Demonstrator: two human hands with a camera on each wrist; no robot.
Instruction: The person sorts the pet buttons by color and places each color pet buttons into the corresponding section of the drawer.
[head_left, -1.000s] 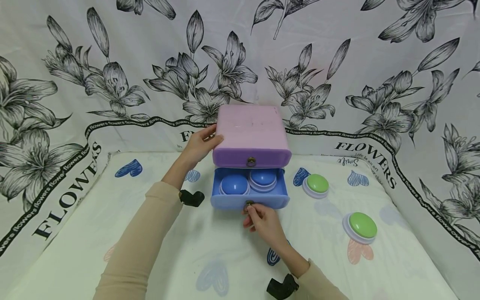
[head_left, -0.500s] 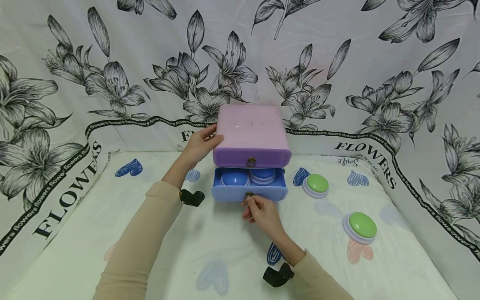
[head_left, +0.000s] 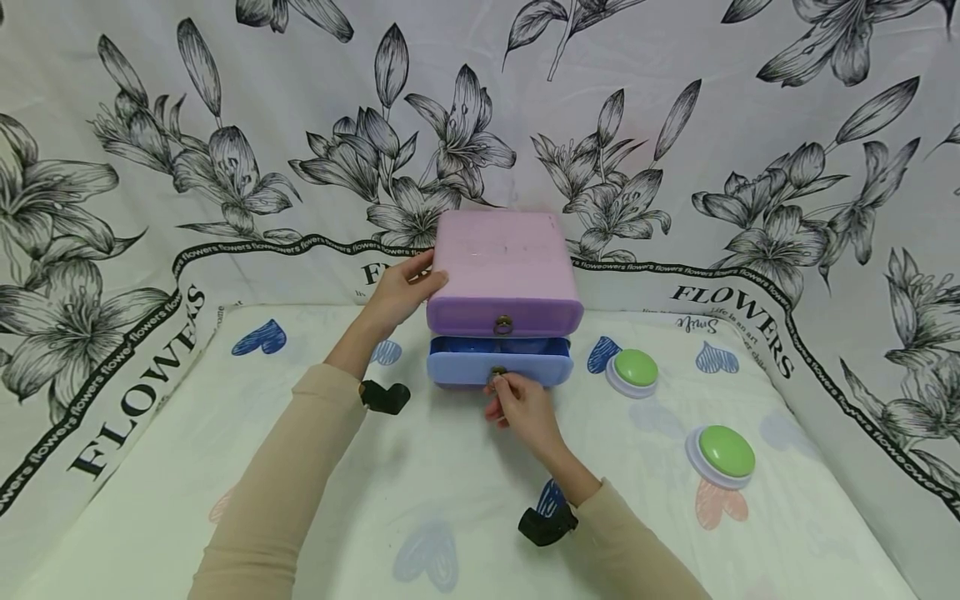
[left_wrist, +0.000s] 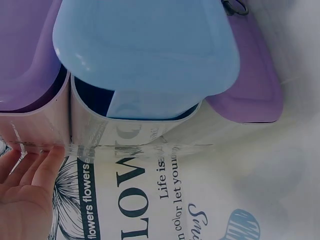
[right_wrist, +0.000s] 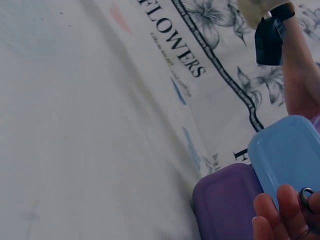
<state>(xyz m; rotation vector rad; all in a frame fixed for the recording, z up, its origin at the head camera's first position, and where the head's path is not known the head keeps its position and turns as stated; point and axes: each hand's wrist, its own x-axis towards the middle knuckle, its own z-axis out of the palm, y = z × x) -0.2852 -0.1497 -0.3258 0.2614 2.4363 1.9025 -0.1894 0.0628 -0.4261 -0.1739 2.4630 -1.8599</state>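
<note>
Right hand [head_left: 522, 406] pinching the ring pull [right_wrist: 306, 194] of a partly open blue drawer [head_left: 450, 368]
In the head view, the drawer chest [head_left: 502, 250] stands on heart-print cloth [head_left: 352, 517], a purple drawer [head_left: 465, 317] above the blue one; the left hand [head_left: 405, 287] rests against its left side, thumb at the top edge; a green button [head_left: 635, 367] lies near its right side, a second green button [head_left: 726, 451] closer to the viewer. In the left wrist view, the left fingers are extended, touching the pink casing [left_wrist: 37, 132] without gripping; the blue front juts past a lower purple drawer [left_wrist: 257, 65]. In the right wrist view, the right fingers are curled closely about the ring.
</note>
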